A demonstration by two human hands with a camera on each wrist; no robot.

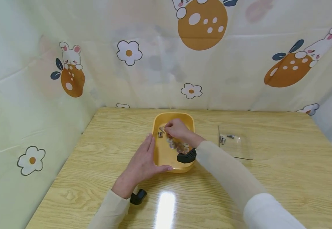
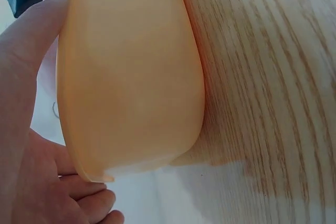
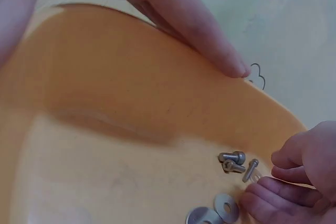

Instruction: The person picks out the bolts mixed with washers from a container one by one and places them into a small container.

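A yellow plastic tray (image 1: 163,159) stands on the wooden table. My left hand (image 1: 143,160) rests against its left side, thumb along the near rim and fingers extended; in the left wrist view the thumb lies on the rim beside the outer wall (image 2: 131,77). My right hand (image 1: 177,128) reaches into the far part of the tray, fingers bent, beside several small metal bolts (image 1: 160,135). In the right wrist view, its fingertips are close to a tilted bolt (image 3: 252,170) and a clear ring-like piece (image 3: 256,178). Nothing visible sits between thumb and fingers. Round metal washers (image 3: 227,208) lie below the fingers.
To the right of the tray, a transparent shallow box (image 1: 241,148) holds a few bolts (image 1: 230,136). Black wrist devices sit at my left wrist (image 1: 138,197) and right wrist (image 1: 187,156). A patterned curtain (image 1: 154,73) hangs behind the table.
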